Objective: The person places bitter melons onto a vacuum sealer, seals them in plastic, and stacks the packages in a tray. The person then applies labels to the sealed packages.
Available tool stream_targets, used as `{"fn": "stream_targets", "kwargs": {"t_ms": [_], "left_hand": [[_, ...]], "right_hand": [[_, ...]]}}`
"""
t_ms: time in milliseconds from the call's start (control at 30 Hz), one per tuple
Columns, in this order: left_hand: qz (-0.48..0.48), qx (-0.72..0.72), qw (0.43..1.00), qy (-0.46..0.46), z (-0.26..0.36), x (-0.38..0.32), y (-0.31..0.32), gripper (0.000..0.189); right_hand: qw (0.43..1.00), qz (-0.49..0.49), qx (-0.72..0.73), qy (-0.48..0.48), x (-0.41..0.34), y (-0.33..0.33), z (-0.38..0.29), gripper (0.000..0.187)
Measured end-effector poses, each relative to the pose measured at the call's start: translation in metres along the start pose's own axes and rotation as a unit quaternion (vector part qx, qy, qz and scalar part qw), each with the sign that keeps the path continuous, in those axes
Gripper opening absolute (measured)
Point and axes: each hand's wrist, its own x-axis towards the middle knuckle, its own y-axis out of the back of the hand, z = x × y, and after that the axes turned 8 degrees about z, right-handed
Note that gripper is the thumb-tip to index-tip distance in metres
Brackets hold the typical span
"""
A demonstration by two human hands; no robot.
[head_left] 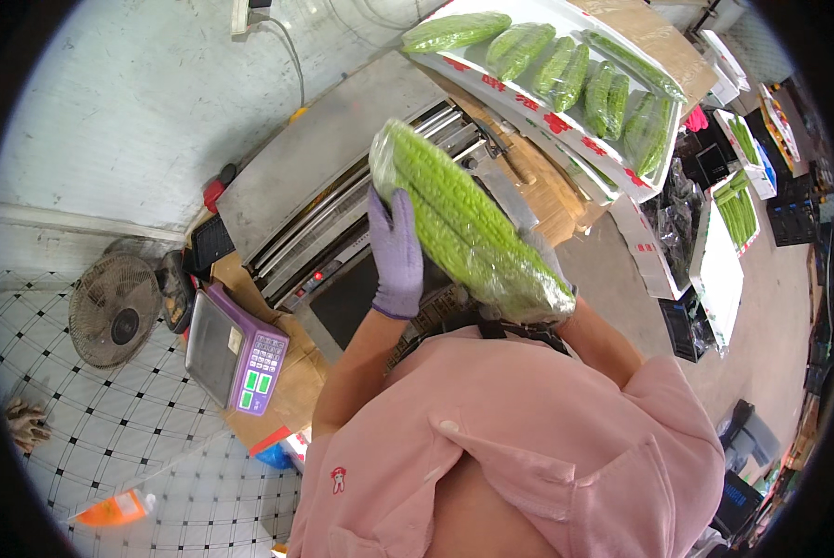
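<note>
A bundle of green bitter melons in clear plastic film [469, 223] is held up slantwise between my gloved hands, above the front of a film-wrapping machine [340, 153]. My left hand [397, 251], in a lilac glove, lies against the left side of the bundle with its fingers pointing up and slightly apart. At the bundle's lower right end, my right hand [546, 254] supports it in a greyish glove, mostly hidden behind the wrapped melons. Metal rollers of the machine show behind the bundle.
A white foam box [661, 178] of wrapped bitter melons stands at the upper right. A purple weighing scale [260, 356] is at the left, with a fan [115, 310] beyond it. Foam boxes of long green vegetables [736, 213] and black crates [793, 220] stand farther right.
</note>
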Motion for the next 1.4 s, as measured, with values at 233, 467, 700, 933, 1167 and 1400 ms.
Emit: {"fn": "stream_targets", "kwargs": {"t_ms": [233, 467, 700, 933, 1167, 1400], "left_hand": [[-0.107, 0.227, 0.908, -0.336, 0.019, -0.048, -0.008, 0.080], [-0.172, 0.315, 0.825, -0.437, 0.018, -0.059, 0.003, 0.075], [-0.070, 0.358, 0.859, -0.360, 0.017, -0.015, 0.031, 0.072], [-0.089, -0.241, 0.957, 0.137, 0.025, -0.034, 0.064, 0.045], [-0.001, -0.315, 0.919, 0.237, 0.041, -0.046, 0.061, 0.046], [-0.017, -0.293, 0.941, 0.168, 0.030, -0.040, 0.039, 0.048]], "right_hand": [[0.981, 0.020, -0.027, 0.192, 0.021, -0.030, 0.006, 0.058], [0.991, 0.052, -0.048, 0.111, 0.022, -0.029, 0.035, 0.044], [0.927, 0.090, -0.337, 0.136, 0.022, -0.042, 0.042, 0.069], [0.522, 0.098, -0.807, 0.257, 0.018, -0.080, 0.047, 0.107], [0.530, 0.109, -0.790, 0.287, 0.015, -0.060, 0.059, 0.103], [0.850, 0.118, -0.494, 0.138, 0.000, -0.036, 0.034, 0.060]]}}
